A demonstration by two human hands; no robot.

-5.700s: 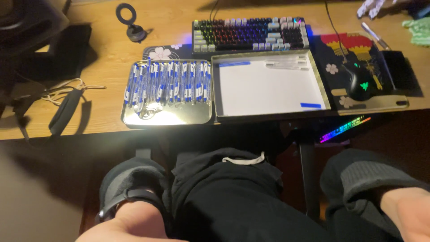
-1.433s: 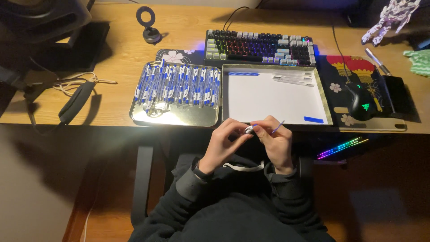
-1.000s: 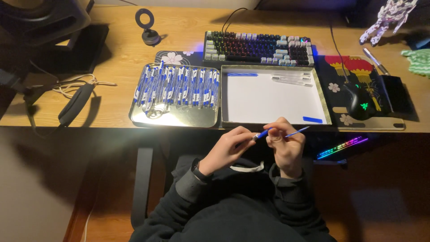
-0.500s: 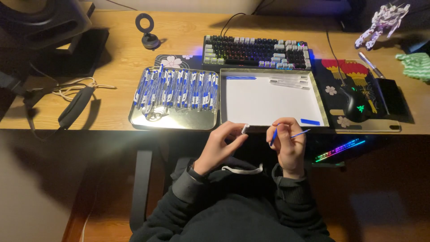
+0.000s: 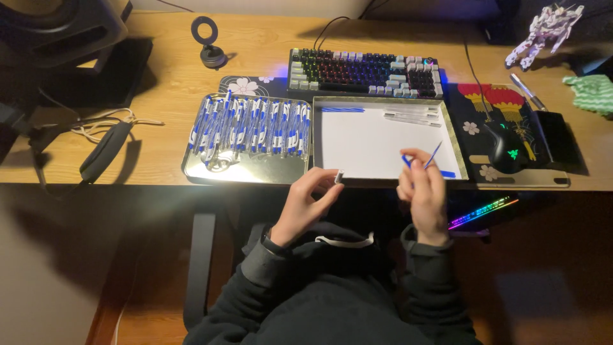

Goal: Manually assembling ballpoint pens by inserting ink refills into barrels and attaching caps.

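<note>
The left hand (image 5: 306, 204) pinches a small clear pen part (image 5: 338, 176) between thumb and fingers, just in front of the worktop (image 5: 159, 83) edge. The right hand (image 5: 423, 191) has its fingers pressed together on a thin blue refill (image 5: 433, 153), which sticks up over the near edge of the white tray (image 5: 383, 137). A few blue and clear pieces lie in that tray. Just beside it on the left, a shiny tray (image 5: 204, 172) is full of blue and white pens (image 5: 255, 124). Behind both trays sits a glowing keyboard (image 5: 364, 70). A black mouse (image 5: 504, 147) rests on a mat to the right
</note>
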